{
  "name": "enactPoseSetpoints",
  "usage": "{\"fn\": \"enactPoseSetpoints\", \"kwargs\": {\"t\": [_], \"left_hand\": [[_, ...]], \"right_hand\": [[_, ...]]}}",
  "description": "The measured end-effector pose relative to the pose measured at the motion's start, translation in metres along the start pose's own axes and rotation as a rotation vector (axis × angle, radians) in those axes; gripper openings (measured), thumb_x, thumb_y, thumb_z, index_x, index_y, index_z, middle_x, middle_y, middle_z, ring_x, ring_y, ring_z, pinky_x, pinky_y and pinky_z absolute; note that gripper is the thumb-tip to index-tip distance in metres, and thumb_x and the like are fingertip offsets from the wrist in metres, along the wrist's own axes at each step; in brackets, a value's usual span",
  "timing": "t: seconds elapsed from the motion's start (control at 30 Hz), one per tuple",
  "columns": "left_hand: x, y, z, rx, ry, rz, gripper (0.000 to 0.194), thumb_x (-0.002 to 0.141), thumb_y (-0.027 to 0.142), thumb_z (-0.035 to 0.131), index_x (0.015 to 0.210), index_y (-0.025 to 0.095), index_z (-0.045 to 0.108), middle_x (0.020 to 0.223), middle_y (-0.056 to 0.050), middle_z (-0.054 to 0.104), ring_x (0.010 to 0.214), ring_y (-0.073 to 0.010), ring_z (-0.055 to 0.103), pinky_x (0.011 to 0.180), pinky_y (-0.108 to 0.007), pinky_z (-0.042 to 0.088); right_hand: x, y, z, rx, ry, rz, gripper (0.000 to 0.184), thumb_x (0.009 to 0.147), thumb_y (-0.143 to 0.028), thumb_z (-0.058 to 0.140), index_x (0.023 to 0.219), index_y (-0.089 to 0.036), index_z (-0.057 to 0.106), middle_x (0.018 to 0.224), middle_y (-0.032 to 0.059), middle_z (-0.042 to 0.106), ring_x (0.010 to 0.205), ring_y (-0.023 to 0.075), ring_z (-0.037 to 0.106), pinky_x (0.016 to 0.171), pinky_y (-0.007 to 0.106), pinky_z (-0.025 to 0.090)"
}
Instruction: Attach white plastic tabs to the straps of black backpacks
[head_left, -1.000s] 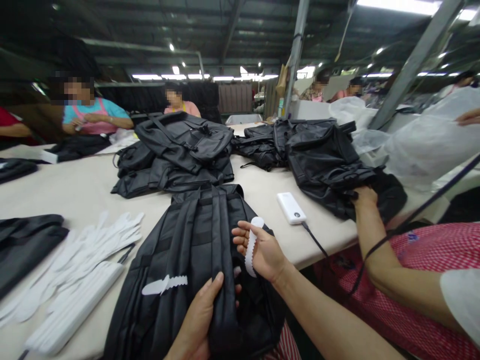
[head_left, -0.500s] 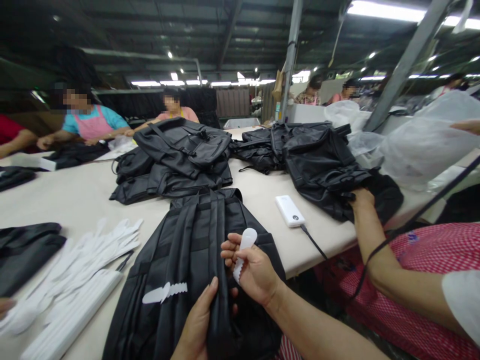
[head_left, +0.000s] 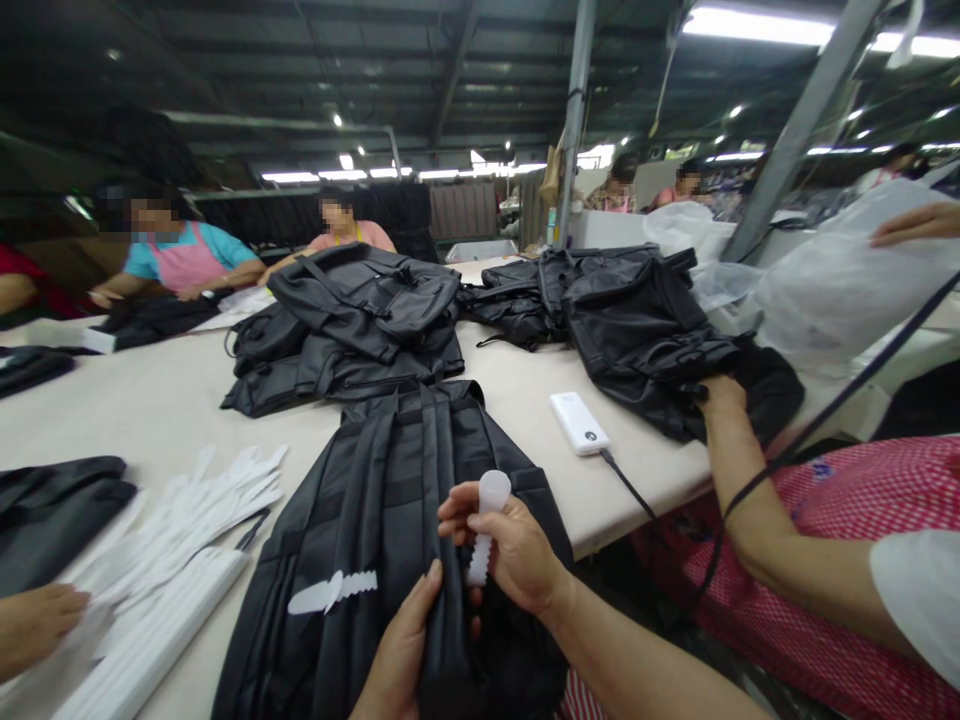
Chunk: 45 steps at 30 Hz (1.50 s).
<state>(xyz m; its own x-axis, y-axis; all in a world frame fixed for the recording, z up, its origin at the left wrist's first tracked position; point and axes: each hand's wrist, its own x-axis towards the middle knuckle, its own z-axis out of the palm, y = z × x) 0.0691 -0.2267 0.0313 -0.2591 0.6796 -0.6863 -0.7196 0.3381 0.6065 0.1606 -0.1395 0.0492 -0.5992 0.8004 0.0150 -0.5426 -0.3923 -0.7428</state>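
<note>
A black backpack (head_left: pixel 315 520) lies in front of me with its shoulder straps facing up. My left hand (head_left: pixel 401 640) grips the lower part of its right-hand strap (head_left: pixel 444 600), thumb on top and fingers wrapped beneath. Between the thumb and fingers of my right hand (head_left: pixel 517 550) is a white strip with a rounded head and a wavy-edged tail (head_left: pixel 495 490), held just above that strap. Around the left-hand strap sits a similar white strip (head_left: pixel 334 592), its wavy tail pointing right.
Loose white strips (head_left: pixel 217 510) and a stacked bundle (head_left: pixel 165 630) lie at left, where another person's hand (head_left: pixel 37 625) reaches in. Black backpacks (head_left: pixel 352 320) are piled behind. A white power bank (head_left: pixel 579 423) with a cable lies right, near a co-worker's arm (head_left: pixel 750 490).
My right hand has moved left and slightly down toward the strap, turning the white strip. My left hand keeps its grip. Another person's hand has come in at the left edge.
</note>
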Motion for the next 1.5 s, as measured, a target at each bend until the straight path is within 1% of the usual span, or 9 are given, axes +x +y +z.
{"fn": "enactPoseSetpoints", "kwargs": {"t": [0.23,0.3,0.63,0.8,0.93,1.1,1.27,1.4,1.5], "left_hand": [[-0.003,0.002,-0.003,0.091,0.051,0.111,0.022,0.076,0.026,0.064,0.089,0.01,0.062,0.068,-0.008,0.07,0.052,-0.0138,0.064,0.053,-0.022,0.053],[-0.003,0.001,-0.002,0.103,0.056,0.119,0.02,0.075,0.027,0.064,0.087,0.01,0.062,0.069,-0.008,0.069,0.052,-0.0133,0.063,0.054,-0.022,0.053],[0.0,0.0,-0.007,0.013,-0.028,0.092,0.023,0.073,0.028,0.066,0.089,0.012,0.06,0.067,-0.005,0.069,0.051,-0.0157,0.064,0.049,-0.024,0.053],[0.003,0.0,-0.005,-0.062,-0.038,0.034,0.029,0.076,0.028,0.064,0.098,0.01,0.06,0.069,-0.008,0.07,0.05,-0.0165,0.065,0.049,-0.025,0.054],[0.002,-0.002,0.001,-0.075,-0.093,0.073,0.029,0.076,0.027,0.064,0.1,0.011,0.06,0.076,-0.009,0.071,0.059,-0.0187,0.067,0.053,-0.026,0.055],[-0.001,0.001,-0.002,-0.051,-0.11,0.063,0.026,0.076,0.025,0.063,0.098,0.011,0.061,0.085,-0.01,0.07,0.07,-0.0198,0.068,0.056,-0.027,0.056],[-0.001,0.009,-0.014,-0.078,-0.038,-0.064,0.021,0.076,0.026,0.063,0.09,0.011,0.06,0.079,-0.007,0.069,0.066,-0.0179,0.067,0.048,-0.025,0.055],[0.0,0.013,-0.018,-0.049,-0.03,-0.033,0.017,0.078,0.026,0.061,0.085,0.01,0.059,0.069,-0.004,0.065,0.057,-0.0147,0.065,0.042,-0.022,0.053],[-0.001,0.014,-0.019,0.012,-0.018,0.04,0.019,0.077,0.027,0.062,0.086,0.011,0.059,0.069,-0.004,0.064,0.056,-0.0134,0.063,0.041,-0.02,0.051]], "right_hand": [[-0.015,-0.038,-0.019,-0.839,-0.031,-0.227,0.021,0.078,-0.021,0.056,0.097,-0.021,0.066,0.096,0.0034,0.061,0.089,0.0153,0.056,0.081,0.027,0.041],[-0.019,-0.046,-0.024,-0.945,-0.036,-0.228,0.023,0.078,-0.023,0.057,0.099,-0.022,0.066,0.092,0.0025,0.06,0.086,0.0148,0.056,0.079,0.027,0.042],[-0.027,-0.031,-0.026,-0.808,0.064,-0.001,0.044,0.071,-0.023,0.065,0.114,-0.023,0.054,0.084,-0.0012,0.062,0.073,0.0137,0.056,0.069,0.026,0.044],[-0.033,-0.019,-0.022,-0.923,-0.051,-0.06,0.011,0.078,-0.025,0.058,0.085,-0.019,0.065,0.084,0.0014,0.062,0.08,0.0156,0.056,0.076,0.027,0.042],[-0.035,-0.004,-0.012,-0.906,0.022,-0.135,0.014,0.082,-0.026,0.052,0.083,-0.02,0.064,0.089,0.0022,0.061,0.086,0.0154,0.055,0.08,0.026,0.04],[-0.029,-0.008,-0.011,-0.726,0.179,-0.058,0.017,0.083,-0.031,0.05,0.077,-0.019,0.06,0.069,-0.0002,0.06,0.065,0.012,0.054,0.065,0.024,0.041],[-0.025,-0.038,-0.026,-0.575,0.165,0.161,0.009,0.075,-0.026,0.053,0.078,-0.018,0.057,0.049,-0.0059,0.049,0.044,0.0075,0.042,0.048,0.02,0.033],[-0.039,-0.045,-0.039,-0.764,0.067,0.436,0.013,0.073,-0.029,0.052,0.066,-0.018,0.053,0.042,-0.0074,0.043,0.037,0.0068,0.039,0.04,0.019,0.027],[-0.051,-0.043,-0.048,-0.946,0.006,0.513,0.017,0.073,-0.031,0.051,0.063,-0.018,0.053,0.042,-0.0068,0.043,0.036,0.0074,0.04,0.038,0.019,0.027]]}}
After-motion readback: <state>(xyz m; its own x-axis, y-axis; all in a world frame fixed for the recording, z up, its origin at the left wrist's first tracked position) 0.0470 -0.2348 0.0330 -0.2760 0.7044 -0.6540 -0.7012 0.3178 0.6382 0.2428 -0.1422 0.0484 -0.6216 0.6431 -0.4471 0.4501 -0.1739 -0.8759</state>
